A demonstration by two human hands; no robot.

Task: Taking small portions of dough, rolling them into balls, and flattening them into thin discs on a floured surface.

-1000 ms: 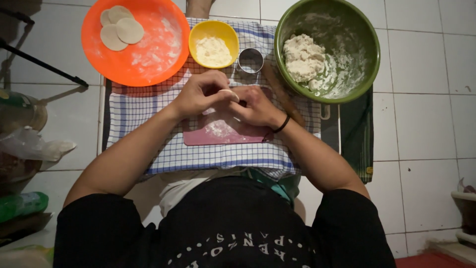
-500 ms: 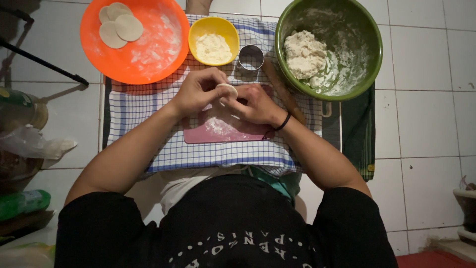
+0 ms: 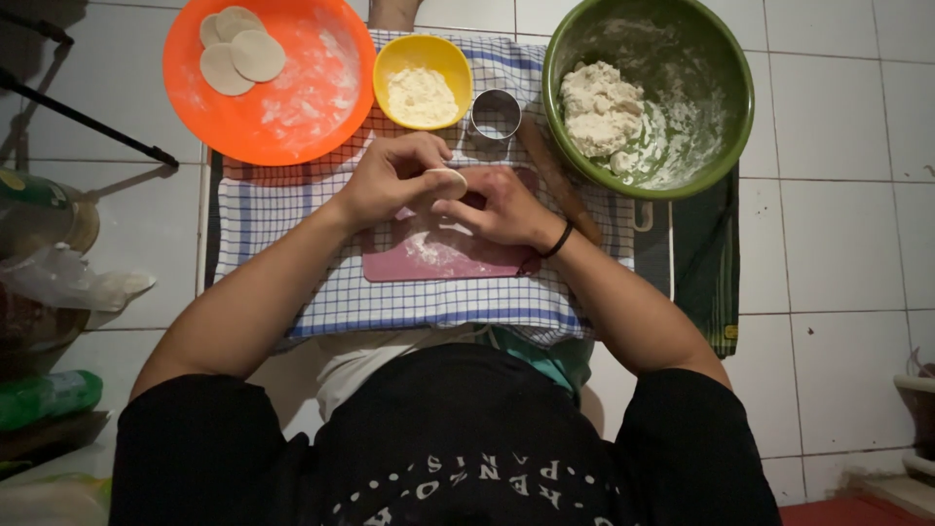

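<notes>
Left hand (image 3: 390,180) and right hand (image 3: 502,206) both pinching small pale round dough disc (image 3: 448,179), held just above floured pink cutting board (image 3: 438,258). Risk: thin dough tears if fingers pull apart; could stick to skin, flour scant there.

White tiled floor (image 3: 838,253) with grey grout lines, dimly lit, darker toward the left edge

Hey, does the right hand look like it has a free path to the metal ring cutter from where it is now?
Probably yes. The right hand sits just below the metal ring cutter, with only bare checked cloth between them. But both hands are pinching a small dough piece, so it would need to let go first.
</notes>
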